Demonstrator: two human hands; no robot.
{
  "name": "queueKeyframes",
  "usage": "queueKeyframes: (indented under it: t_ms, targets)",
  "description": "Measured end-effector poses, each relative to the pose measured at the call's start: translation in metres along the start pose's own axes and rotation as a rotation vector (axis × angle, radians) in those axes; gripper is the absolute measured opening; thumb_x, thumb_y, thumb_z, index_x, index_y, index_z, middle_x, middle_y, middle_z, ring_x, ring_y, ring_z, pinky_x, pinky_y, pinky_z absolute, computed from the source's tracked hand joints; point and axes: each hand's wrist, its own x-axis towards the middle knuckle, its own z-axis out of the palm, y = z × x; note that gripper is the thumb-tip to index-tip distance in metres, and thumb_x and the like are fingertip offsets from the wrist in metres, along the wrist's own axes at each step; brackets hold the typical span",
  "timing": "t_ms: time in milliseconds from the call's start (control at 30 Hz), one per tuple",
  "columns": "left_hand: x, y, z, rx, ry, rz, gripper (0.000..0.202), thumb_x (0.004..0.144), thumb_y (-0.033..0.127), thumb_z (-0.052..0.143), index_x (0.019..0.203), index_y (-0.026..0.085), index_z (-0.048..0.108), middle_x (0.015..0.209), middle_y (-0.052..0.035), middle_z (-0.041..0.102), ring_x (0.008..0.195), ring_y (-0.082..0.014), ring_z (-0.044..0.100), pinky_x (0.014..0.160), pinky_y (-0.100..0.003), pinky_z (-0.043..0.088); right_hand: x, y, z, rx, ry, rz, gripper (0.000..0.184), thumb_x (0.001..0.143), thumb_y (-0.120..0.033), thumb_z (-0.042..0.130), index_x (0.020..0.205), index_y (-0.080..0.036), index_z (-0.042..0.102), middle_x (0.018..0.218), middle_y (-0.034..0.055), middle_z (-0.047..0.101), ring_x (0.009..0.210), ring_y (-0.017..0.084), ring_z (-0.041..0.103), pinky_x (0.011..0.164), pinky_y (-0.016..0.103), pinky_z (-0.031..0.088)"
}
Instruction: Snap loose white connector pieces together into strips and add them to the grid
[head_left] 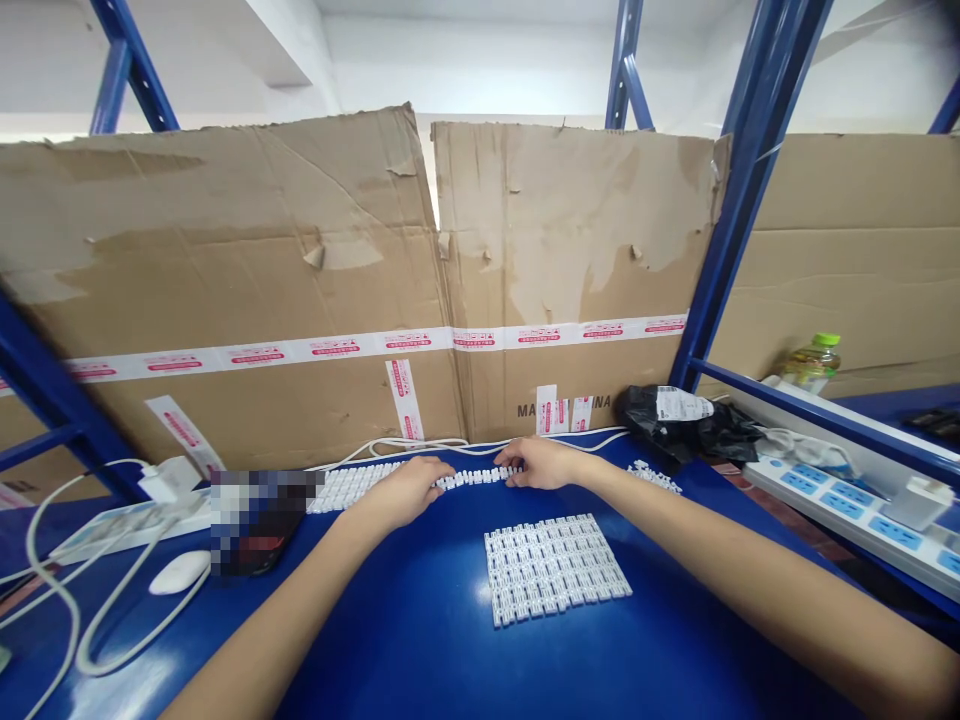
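Note:
A short row of small white plastic pieces (474,479) lies side by side on the blue table, close to the cardboard. My left hand (405,492) is closed at the row's left end, its fingertips bent onto the pieces. At the opposite end, my right hand (544,464) pinches the row with curled fingers. Partly hidden behind my left hand is a block of similar white pieces (349,487) in neat rows. A larger rectangular block of white pieces (555,568) lies flat in front of my hands. Some loose white pieces (654,477) are heaped beyond my right forearm.
Cardboard sheets (300,260) stand along the back between blue metal posts (739,180). At left are a white mouse (180,572), a dark phone-like object (274,530) and white cables (79,625). To the right are a black plastic bag (690,425) and a power strip (847,505).

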Motion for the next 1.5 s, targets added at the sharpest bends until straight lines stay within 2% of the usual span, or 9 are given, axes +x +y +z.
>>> queueKeyframes:
  t_ms: [100,233,400,533,667,867,1033,1333,1500]
  targets:
    - [0.004,0.003,0.001,0.008,-0.003,-0.026,0.037,0.093,0.021,0.059,0.128,0.021,0.071,0.130,-0.0119,0.074,0.120,-0.0301,0.069,0.106,-0.043,0.051,0.002,-0.002,0.001,-0.022,0.016,-0.012,0.041,0.093,-0.037,0.073,0.130,-0.020,0.074,0.125,0.0117,0.076,0.105,0.028,0.073,0.092,0.037,0.056]
    - [0.010,0.010,0.006,0.047,0.007,-0.072,0.041,0.097,0.033,0.059,0.133,0.017,0.068,0.132,-0.0161,0.070,0.124,-0.0331,0.066,0.107,-0.044,0.050,0.008,-0.001,0.008,-0.076,0.035,-0.013,0.040,0.092,-0.034,0.075,0.128,-0.016,0.075,0.124,0.0151,0.074,0.107,0.030,0.072,0.096,0.038,0.055]
    - [0.018,0.014,0.005,0.034,-0.010,-0.030,0.031,0.099,0.027,0.053,0.121,0.019,0.074,0.119,-0.0136,0.072,0.107,-0.0295,0.071,0.098,-0.040,0.053,0.013,0.001,0.009,-0.090,0.018,-0.051,0.029,0.090,-0.021,0.073,0.119,-0.017,0.079,0.120,0.0135,0.076,0.110,0.030,0.071,0.098,0.038,0.053]
    - [0.019,0.015,-0.001,0.003,-0.031,0.019,0.028,0.097,0.025,0.056,0.117,0.022,0.075,0.113,-0.0094,0.074,0.104,-0.0258,0.071,0.095,-0.035,0.053,0.012,0.003,0.005,-0.082,0.000,-0.081,0.027,0.090,-0.020,0.074,0.116,-0.021,0.080,0.117,0.0093,0.078,0.105,0.026,0.072,0.093,0.034,0.054]
    - [0.015,0.018,-0.004,-0.056,-0.041,0.048,0.027,0.097,0.028,0.056,0.115,0.023,0.076,0.112,-0.0079,0.074,0.102,-0.0245,0.071,0.093,-0.034,0.052,0.006,0.002,0.005,-0.076,0.000,-0.084,0.026,0.091,-0.023,0.074,0.116,-0.022,0.080,0.115,0.0082,0.078,0.101,0.025,0.073,0.089,0.033,0.054]
    - [0.007,0.037,0.004,0.045,0.014,-0.026,0.031,0.101,0.041,0.055,0.117,0.022,0.074,0.114,-0.0093,0.070,0.104,-0.0272,0.070,0.090,-0.036,0.054,-0.002,-0.008,0.016,-0.098,0.090,-0.079,0.027,0.094,-0.040,0.074,0.112,-0.020,0.080,0.106,0.0092,0.076,0.096,0.025,0.072,0.086,0.033,0.053]
    - [0.008,0.052,0.012,0.210,0.020,-0.126,0.028,0.103,0.037,0.054,0.113,0.020,0.073,0.112,-0.0104,0.068,0.105,-0.0305,0.069,0.083,-0.039,0.057,-0.005,-0.015,0.025,-0.146,0.169,-0.036,0.019,0.094,-0.036,0.073,0.102,-0.020,0.079,0.103,0.0086,0.072,0.093,0.025,0.070,0.081,0.032,0.051]
    - [0.003,0.061,0.011,0.176,0.025,-0.144,0.025,0.103,0.034,0.056,0.116,0.021,0.074,0.114,-0.0097,0.069,0.109,-0.0311,0.069,0.086,-0.040,0.058,-0.014,-0.015,0.028,-0.147,0.182,-0.048,0.020,0.094,-0.036,0.076,0.106,-0.020,0.080,0.104,0.0082,0.073,0.095,0.024,0.069,0.085,0.032,0.051]
    - [-0.002,0.056,0.008,0.083,-0.004,-0.133,0.037,0.101,0.031,0.060,0.135,0.019,0.068,0.128,-0.0116,0.069,0.117,-0.0308,0.068,0.098,-0.042,0.055,-0.014,-0.010,0.026,-0.126,0.152,-0.144,0.026,0.094,-0.032,0.077,0.115,-0.017,0.079,0.105,0.0105,0.074,0.098,0.025,0.070,0.089,0.034,0.052]
